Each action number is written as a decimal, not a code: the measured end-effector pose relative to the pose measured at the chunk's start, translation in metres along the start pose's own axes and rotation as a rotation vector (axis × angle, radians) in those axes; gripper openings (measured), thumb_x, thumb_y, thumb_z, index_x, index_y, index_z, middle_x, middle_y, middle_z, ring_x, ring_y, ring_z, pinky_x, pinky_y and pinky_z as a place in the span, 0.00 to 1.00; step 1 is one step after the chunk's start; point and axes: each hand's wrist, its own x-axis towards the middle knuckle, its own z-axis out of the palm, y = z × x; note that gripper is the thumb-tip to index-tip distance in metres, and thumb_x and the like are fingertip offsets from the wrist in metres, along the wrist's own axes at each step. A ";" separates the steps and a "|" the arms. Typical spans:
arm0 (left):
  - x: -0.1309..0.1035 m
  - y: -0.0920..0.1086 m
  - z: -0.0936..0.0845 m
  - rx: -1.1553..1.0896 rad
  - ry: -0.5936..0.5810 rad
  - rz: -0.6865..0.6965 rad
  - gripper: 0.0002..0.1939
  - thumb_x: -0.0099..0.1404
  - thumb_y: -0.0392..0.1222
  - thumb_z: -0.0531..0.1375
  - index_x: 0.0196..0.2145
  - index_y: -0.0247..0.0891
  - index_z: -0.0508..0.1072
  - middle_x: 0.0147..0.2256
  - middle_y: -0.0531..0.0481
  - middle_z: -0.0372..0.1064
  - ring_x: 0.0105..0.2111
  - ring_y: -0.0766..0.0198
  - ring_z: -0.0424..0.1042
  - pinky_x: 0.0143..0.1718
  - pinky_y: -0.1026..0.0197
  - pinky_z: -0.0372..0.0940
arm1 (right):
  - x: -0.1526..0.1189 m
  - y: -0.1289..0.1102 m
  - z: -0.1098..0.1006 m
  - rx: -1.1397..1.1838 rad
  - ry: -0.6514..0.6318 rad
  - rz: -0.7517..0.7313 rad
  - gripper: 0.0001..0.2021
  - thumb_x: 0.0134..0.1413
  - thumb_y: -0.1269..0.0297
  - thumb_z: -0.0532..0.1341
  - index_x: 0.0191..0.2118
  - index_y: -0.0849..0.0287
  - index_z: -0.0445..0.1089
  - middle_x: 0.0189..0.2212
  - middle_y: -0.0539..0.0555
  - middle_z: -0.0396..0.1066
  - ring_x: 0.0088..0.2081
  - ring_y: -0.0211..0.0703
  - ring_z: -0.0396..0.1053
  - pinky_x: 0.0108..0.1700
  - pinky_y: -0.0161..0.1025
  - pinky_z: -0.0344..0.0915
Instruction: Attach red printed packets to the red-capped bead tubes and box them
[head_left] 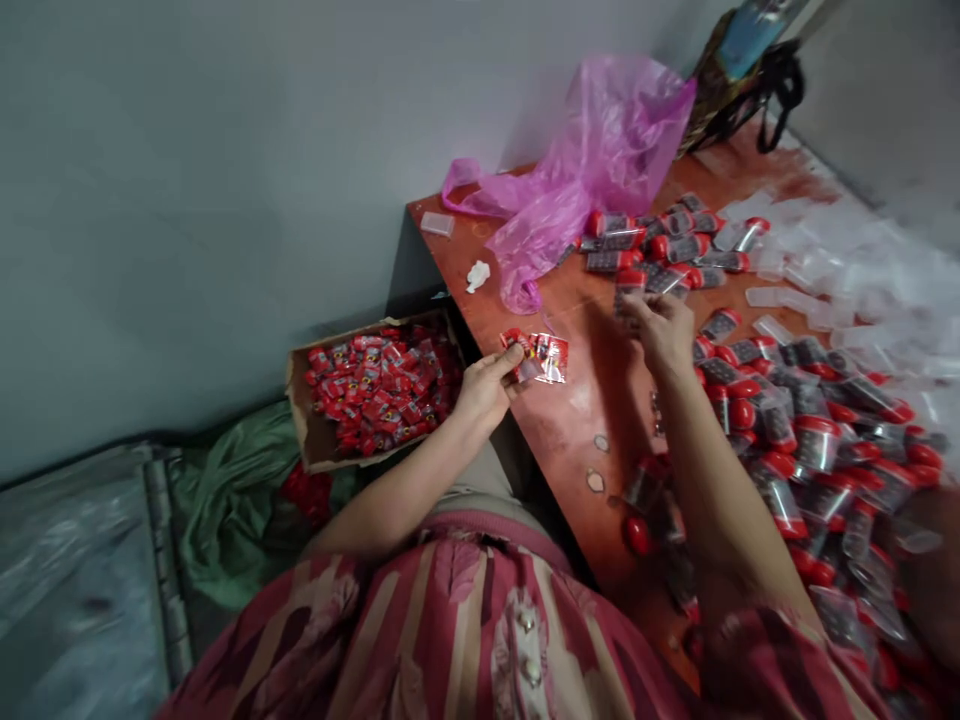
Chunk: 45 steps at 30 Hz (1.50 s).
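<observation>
Over the table's near-left edge, my left hand (486, 388) pinches a small red printed plastic packet (551, 357), partly clear and glossy. Part of the packet is hidden behind my thumb and fingers. Farther right, my right hand (664, 330) has its fingers closed on a small clear container with a red cap (629, 283), dark inside. It is at the near edge of a loose group of similar red-capped containers (679, 247). A bigger pile of them (817, 440) lies to the right of my right forearm.
A cardboard box (298, 410) full of red packets stands left of the orange-red table (577, 440). On the table are a pink plastic bag (592, 150), a crumpled white scrap (478, 275) and many clear plastic pieces (862, 270). Green cloth (240, 500) lies below the box.
</observation>
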 end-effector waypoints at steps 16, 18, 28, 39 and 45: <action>-0.017 -0.016 0.014 -0.146 -0.097 0.003 0.07 0.53 0.35 0.67 0.29 0.33 0.72 0.27 0.51 0.72 0.27 0.69 0.72 0.34 0.64 0.68 | -0.189 -0.009 0.045 0.099 -0.010 0.072 0.12 0.50 0.58 0.65 0.38 0.59 0.69 0.28 0.49 0.72 0.26 0.35 0.68 0.28 0.34 0.66; -0.019 -0.016 0.015 -0.149 -0.089 0.013 0.06 0.54 0.35 0.66 0.29 0.33 0.71 0.26 0.52 0.72 0.26 0.69 0.72 0.34 0.64 0.68 | -0.190 -0.010 0.043 0.105 0.011 0.061 0.12 0.49 0.58 0.65 0.38 0.59 0.69 0.28 0.49 0.72 0.26 0.35 0.68 0.28 0.34 0.66; -0.023 -0.022 0.020 -0.093 -0.144 -0.010 0.12 0.50 0.39 0.69 0.29 0.31 0.71 0.26 0.51 0.72 0.24 0.69 0.71 0.30 0.66 0.66 | -0.188 -0.013 0.044 0.147 -0.008 0.118 0.14 0.47 0.56 0.66 0.37 0.59 0.69 0.27 0.49 0.73 0.25 0.36 0.69 0.26 0.34 0.67; -0.028 -0.022 0.015 0.134 -0.333 0.012 0.18 0.43 0.43 0.72 0.30 0.30 0.74 0.26 0.49 0.73 0.24 0.69 0.71 0.31 0.65 0.66 | -0.188 -0.004 0.045 0.033 0.108 -0.048 0.13 0.50 0.58 0.65 0.40 0.57 0.70 0.34 0.51 0.74 0.33 0.38 0.71 0.37 0.37 0.68; -0.029 -0.018 0.011 0.246 -0.379 -0.050 0.18 0.42 0.45 0.72 0.26 0.28 0.75 0.24 0.47 0.73 0.23 0.68 0.71 0.29 0.64 0.66 | -0.181 -0.006 0.038 0.287 -0.063 0.127 0.11 0.49 0.57 0.65 0.35 0.58 0.70 0.22 0.46 0.71 0.19 0.34 0.66 0.23 0.33 0.65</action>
